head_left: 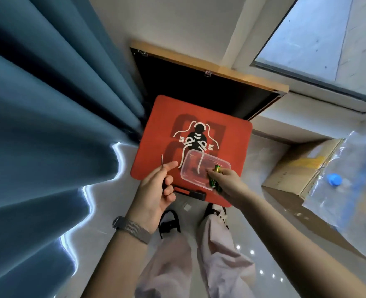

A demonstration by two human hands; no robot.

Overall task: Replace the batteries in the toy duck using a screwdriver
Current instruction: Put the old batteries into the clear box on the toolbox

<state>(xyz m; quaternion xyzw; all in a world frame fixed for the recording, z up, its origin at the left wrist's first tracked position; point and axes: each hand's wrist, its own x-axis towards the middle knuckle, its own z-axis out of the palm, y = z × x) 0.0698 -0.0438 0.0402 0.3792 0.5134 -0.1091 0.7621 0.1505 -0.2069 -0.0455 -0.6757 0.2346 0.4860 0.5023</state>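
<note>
My left hand (156, 190) grips a screwdriver (162, 161) whose thin metal shaft points up past my fingers; its handle is hidden in my palm. My right hand (229, 184) holds green and gold batteries (215, 176) at the near right corner of a clear plastic container (199, 168). The container rests on a red mat (156, 130) with a black and white figure printed on it. A second tool with a red and black handle (188, 192) lies on the mat's near edge between my hands. No toy duck is visible.
A blue curtain (48, 125) hangs along the left. A wood-framed black board (199, 82) lies beyond the mat. A cardboard box (296, 171) and clear plastic bag with a blue cap (333, 179) sit right. My legs and shoes (216, 211) stand on glossy floor below.
</note>
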